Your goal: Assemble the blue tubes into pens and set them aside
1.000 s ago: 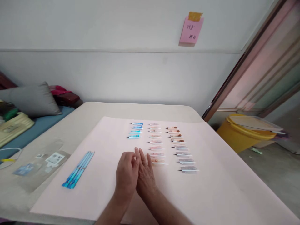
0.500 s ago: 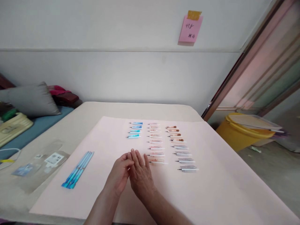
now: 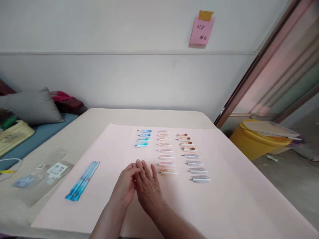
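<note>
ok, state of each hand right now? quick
Left hand: fingers bent against the other hand; inner side hidden, so holding or not cannot be told.
Right hand: open, fingers extended; no held item visible, palm hidden.

Blue pens (image 3: 83, 181): glossy plastic
Pink sheet (image 3: 219, 202): smooth matt paper
Clear bag (image 3: 43, 185): shiny film
Cushion (image 3: 32, 106): matt cloth
Bucket (image 3: 254, 142): plastic
</note>
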The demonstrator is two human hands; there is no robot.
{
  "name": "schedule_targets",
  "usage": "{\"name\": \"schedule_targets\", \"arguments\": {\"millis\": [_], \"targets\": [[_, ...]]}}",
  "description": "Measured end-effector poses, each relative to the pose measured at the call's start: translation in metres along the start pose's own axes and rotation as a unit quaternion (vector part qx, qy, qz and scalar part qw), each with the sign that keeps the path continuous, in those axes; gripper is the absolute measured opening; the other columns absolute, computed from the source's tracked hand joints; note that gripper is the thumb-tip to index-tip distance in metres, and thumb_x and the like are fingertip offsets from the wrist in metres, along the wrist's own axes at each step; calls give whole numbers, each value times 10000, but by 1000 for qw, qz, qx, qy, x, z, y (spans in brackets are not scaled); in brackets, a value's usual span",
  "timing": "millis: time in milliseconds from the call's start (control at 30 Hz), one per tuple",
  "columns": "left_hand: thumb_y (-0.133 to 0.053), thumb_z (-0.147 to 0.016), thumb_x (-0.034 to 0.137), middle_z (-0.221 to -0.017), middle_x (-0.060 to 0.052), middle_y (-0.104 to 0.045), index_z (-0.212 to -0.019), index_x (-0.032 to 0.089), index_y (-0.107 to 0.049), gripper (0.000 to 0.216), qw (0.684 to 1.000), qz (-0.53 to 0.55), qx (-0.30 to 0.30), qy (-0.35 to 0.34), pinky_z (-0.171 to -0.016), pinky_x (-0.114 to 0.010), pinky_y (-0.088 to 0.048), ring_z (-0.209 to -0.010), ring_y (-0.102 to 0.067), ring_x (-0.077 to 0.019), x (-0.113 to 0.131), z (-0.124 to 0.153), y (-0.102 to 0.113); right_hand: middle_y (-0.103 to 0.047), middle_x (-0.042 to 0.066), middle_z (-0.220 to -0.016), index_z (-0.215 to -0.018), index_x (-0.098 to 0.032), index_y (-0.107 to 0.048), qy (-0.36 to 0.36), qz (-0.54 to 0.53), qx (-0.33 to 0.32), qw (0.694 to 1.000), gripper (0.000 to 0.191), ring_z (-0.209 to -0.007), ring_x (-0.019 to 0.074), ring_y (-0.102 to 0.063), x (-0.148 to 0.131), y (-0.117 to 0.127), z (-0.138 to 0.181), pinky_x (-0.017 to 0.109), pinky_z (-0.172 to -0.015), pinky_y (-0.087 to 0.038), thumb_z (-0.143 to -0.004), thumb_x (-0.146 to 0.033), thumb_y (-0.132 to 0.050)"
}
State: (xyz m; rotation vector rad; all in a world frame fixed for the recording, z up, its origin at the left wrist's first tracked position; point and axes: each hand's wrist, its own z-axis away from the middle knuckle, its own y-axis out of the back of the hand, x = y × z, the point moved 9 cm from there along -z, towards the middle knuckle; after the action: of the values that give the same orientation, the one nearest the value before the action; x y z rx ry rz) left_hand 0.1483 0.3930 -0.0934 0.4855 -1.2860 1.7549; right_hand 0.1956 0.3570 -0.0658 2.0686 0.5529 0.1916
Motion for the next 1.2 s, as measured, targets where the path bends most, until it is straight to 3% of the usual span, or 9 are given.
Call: {"name": "schedule_targets", "arguments": {"millis": [133,467,833,1033,1200], "targets": [[-628,-627,185,-757,6,-585,-697,156,-554,106,1000,-6,16,3,-668,-250,-421,-754,-571,-136,0,-1,4,-227,80,-1464,-1372,-119,-299,-3,0,-2,1000,526,-1354,264,-108,0,-1,1,508,-1076,-92,-861,-171,-412],[-510,-544,26,-718,25,-538,-665,157,-517,179,1000,6,-16,-4,-656,-239,-411,-726,-548,-118,1,-2,2,-226,74,-1467,-1366,-149,-319,-5,-7,-17,1000,540,-1351,261,-126,0,-6,1,509,-1071,-118,-837,-148,-430],[-653,-635,163,-749,-11,-575,-658,147,-544,112,1000,7,22,-4,-691,-258,-423,-766,-562,-143,-3,-6,10,-210,82,-1470,-1387,-127,-268,0,-1,-26,1000,546,-1353,272,-104,-2,-5,0,511,-1067,-124,-864,-181,-415],[-586,-599,77,-741,-7,-562,-643,153,-534,102,1000,17,17,-3,-713,-272,-426,-782,-559,-154,-4,-7,12,-241,90,-1460,-1375,-135,-297,10,-6,-31,999,552,-1351,269,-119,-4,-7,2,514,-1064,-137,-842,-161,-439],[-509,-534,12,-723,8,-538,-639,157,-515,179,1000,19,5,0,-671,-257,-419,-743,-543,-138,-5,-7,12,-178,58,-1480,-1372,-137,-302,6,-14,-42,999,536,-1356,272,-88,-3,-10,2,510,-1071,-112,-847,-148,-411]]}}
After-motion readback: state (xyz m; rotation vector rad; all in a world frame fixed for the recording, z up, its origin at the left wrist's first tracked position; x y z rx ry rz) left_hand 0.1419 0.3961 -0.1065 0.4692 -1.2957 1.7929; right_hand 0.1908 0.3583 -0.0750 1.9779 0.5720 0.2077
